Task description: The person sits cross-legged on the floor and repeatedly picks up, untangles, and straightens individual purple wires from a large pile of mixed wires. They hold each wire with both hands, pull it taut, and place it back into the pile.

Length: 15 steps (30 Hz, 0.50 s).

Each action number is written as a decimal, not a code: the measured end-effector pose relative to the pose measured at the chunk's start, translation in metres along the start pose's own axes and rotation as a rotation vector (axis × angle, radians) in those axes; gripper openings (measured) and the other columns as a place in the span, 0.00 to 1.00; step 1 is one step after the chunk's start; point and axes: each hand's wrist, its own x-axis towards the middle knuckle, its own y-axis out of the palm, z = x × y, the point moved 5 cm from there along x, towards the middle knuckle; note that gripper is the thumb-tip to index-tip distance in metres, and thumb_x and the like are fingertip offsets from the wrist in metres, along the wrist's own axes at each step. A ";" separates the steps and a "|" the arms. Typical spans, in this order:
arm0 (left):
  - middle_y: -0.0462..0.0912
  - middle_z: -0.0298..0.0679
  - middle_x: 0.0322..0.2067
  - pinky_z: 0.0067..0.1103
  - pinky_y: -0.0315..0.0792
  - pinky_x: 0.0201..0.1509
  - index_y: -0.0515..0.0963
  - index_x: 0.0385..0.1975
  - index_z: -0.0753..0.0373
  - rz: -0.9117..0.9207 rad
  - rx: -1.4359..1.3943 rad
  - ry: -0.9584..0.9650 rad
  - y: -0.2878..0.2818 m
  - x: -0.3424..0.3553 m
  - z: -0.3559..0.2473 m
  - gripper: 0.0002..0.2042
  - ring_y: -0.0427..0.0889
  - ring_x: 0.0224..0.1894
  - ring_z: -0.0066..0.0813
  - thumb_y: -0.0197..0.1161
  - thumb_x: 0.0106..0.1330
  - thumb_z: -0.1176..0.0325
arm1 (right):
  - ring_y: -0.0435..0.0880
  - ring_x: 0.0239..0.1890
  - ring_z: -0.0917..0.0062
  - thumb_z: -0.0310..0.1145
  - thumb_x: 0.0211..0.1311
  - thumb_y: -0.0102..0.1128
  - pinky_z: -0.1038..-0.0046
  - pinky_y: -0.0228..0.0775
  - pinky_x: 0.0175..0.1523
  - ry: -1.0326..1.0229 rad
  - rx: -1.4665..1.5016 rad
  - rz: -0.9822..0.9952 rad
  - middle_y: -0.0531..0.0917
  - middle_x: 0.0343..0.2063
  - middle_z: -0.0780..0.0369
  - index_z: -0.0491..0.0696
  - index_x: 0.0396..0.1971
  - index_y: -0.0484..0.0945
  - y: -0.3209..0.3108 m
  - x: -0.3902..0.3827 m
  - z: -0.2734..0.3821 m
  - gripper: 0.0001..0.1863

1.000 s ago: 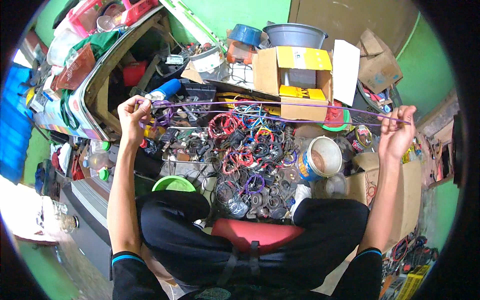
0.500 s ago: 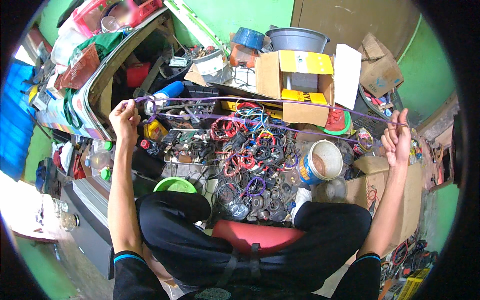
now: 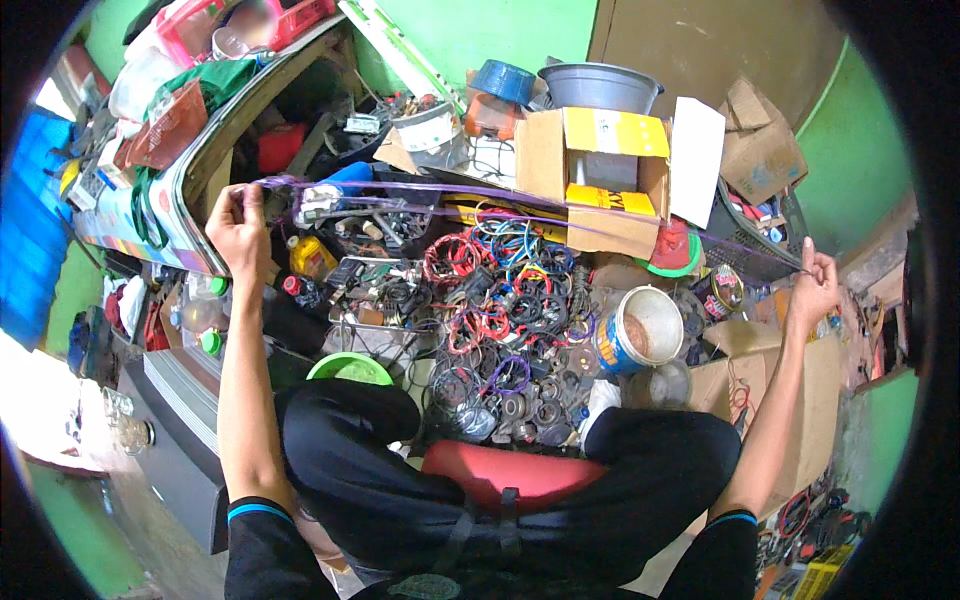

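Observation:
A long purple cord [image 3: 420, 186] is pulled out across the view in several loose strands. At its left end my left hand [image 3: 240, 230] pinches it in closed fingers, where a bunched part of the cord hangs beside the fist. Far to the right, the cord runs to my right hand [image 3: 815, 290]; its index finger points up while the other fingers curl in on the cord. Below the strands lies a heap of coiled red, blue and black cables [image 3: 500, 300], apart from both hands. A small purple coil [image 3: 511, 374] rests at the heap's near side.
A whitish bucket [image 3: 650, 328] stands right of the heap, a green basin [image 3: 350, 369] left of it. An open cardboard box [image 3: 610, 226] with yellow flaps sits behind. A dark grey case [image 3: 180, 430] is near my left arm, flattened cardboard [image 3: 800, 400] by my right.
My right hand has moved outward and slightly down, its index finger now raised. My left hand has shifted slightly up and left. The purple cord's strands have swung and drawn closer together.

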 end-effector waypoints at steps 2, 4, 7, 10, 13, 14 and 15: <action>0.70 0.30 0.15 0.15 0.60 0.21 0.73 0.26 0.64 -0.034 -0.534 -0.293 0.004 0.000 0.028 0.11 0.65 0.17 0.15 0.58 0.67 0.63 | 0.62 0.13 0.89 0.41 0.61 0.60 0.86 0.56 0.19 0.578 0.729 0.139 0.66 0.12 0.72 0.49 0.28 0.73 0.021 -0.012 -0.018 0.12; 0.65 0.30 0.14 0.17 0.57 0.19 0.70 0.23 0.60 -0.132 -0.691 -0.564 0.019 -0.016 0.012 0.14 0.61 0.15 0.17 0.55 0.68 0.59 | 0.59 0.12 0.89 0.44 0.62 0.59 0.86 0.54 0.18 0.956 1.154 0.086 0.62 0.11 0.72 0.49 0.32 0.71 0.035 -0.033 0.000 0.14; 0.58 0.26 0.13 0.16 0.51 0.16 0.68 0.22 0.57 0.001 -0.798 -0.565 0.020 -0.011 0.024 0.14 0.55 0.13 0.15 0.56 0.68 0.58 | 0.49 0.09 0.90 0.54 0.65 0.47 0.84 0.46 0.13 0.852 1.378 0.614 0.55 0.10 0.73 0.49 0.32 0.69 0.036 -0.027 0.022 0.20; 0.58 0.23 0.13 0.14 0.47 0.14 0.69 0.21 0.56 -0.071 -0.552 -0.535 0.003 -0.004 0.034 0.12 0.52 0.11 0.12 0.58 0.66 0.62 | 0.49 0.09 0.89 0.52 0.68 0.46 0.82 0.43 0.13 0.383 0.603 0.264 0.54 0.09 0.73 0.50 0.22 0.69 0.008 -0.006 0.013 0.22; 0.61 0.23 0.14 0.14 0.48 0.14 0.72 0.23 0.58 -0.066 -0.426 -0.438 -0.008 0.001 0.043 0.09 0.53 0.12 0.10 0.61 0.65 0.66 | 0.52 0.10 0.89 0.48 0.67 0.49 0.82 0.46 0.14 0.235 0.456 -0.087 0.56 0.10 0.72 0.49 0.24 0.72 -0.010 0.005 -0.017 0.19; 0.61 0.23 0.14 0.14 0.49 0.14 0.73 0.24 0.59 -0.037 -0.393 -0.423 -0.004 0.000 0.045 0.09 0.54 0.12 0.10 0.61 0.65 0.66 | 0.53 0.10 0.89 0.47 0.67 0.50 0.82 0.47 0.15 0.184 0.404 -0.201 0.57 0.10 0.71 0.48 0.24 0.73 -0.016 0.006 -0.022 0.19; 0.61 0.23 0.14 0.14 0.49 0.14 0.73 0.24 0.59 -0.012 -0.356 -0.409 0.001 -0.002 0.034 0.08 0.54 0.12 0.10 0.61 0.65 0.66 | 0.53 0.10 0.89 0.46 0.67 0.51 0.81 0.48 0.15 0.134 0.355 -0.309 0.57 0.10 0.71 0.48 0.24 0.74 -0.020 0.006 -0.021 0.18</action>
